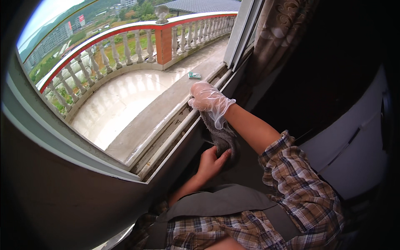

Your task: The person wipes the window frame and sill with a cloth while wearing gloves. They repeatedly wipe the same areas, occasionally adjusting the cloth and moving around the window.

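My right hand (207, 98), in a clear plastic glove, is closed on one end of a grey terry cloth (217, 132) and rests on the window's sliding track (175, 120). Brown dirt lies in the grooves of that track. Below the sill, on the room side, my bare left hand (214, 161) grips the hanging part of the same cloth, thumb on top. The fingertips of the right hand are hidden under its knuckles. Just past the glove, a small green-and-white packet (194, 75) lies on the outer concrete ledge (150, 112).
The window frame (62, 140) curves round on the left, and a sliding sash (242, 34) stands at the right end of the track. A patterned curtain (278, 34) hangs beside it. Outside is a tiled balcony (125, 90) with a balustrade (115, 53). A white cabinet (353, 143) stands at right.
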`<state>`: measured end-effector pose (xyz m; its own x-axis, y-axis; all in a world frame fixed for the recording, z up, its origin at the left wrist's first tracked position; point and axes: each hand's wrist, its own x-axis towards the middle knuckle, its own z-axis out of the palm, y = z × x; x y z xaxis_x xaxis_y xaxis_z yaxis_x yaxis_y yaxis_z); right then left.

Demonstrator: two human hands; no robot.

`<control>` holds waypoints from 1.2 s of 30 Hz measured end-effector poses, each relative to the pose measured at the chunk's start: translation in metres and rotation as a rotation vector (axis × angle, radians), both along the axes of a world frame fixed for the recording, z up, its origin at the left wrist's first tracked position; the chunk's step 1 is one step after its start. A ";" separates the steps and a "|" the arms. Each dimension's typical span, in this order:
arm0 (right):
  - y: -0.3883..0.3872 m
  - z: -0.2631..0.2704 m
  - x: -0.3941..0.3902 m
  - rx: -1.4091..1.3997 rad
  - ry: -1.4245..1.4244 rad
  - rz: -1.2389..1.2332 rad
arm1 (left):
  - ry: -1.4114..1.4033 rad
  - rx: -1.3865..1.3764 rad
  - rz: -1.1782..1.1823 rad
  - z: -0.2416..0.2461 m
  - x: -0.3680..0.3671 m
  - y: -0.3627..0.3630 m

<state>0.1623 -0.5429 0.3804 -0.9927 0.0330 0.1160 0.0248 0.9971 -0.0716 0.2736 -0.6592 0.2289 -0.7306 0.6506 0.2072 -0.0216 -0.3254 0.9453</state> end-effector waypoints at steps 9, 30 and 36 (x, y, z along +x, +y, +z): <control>-0.011 -0.002 -0.002 -0.514 -0.164 0.051 | 0.127 -0.021 -0.013 -0.003 -0.001 -0.013; 0.123 -0.120 0.149 -1.289 -0.034 -0.444 | -0.163 -0.158 -0.519 -0.023 0.030 -0.011; 0.163 -0.276 0.219 -1.693 -0.135 -1.076 | -0.184 -0.378 -0.653 -0.056 0.038 0.023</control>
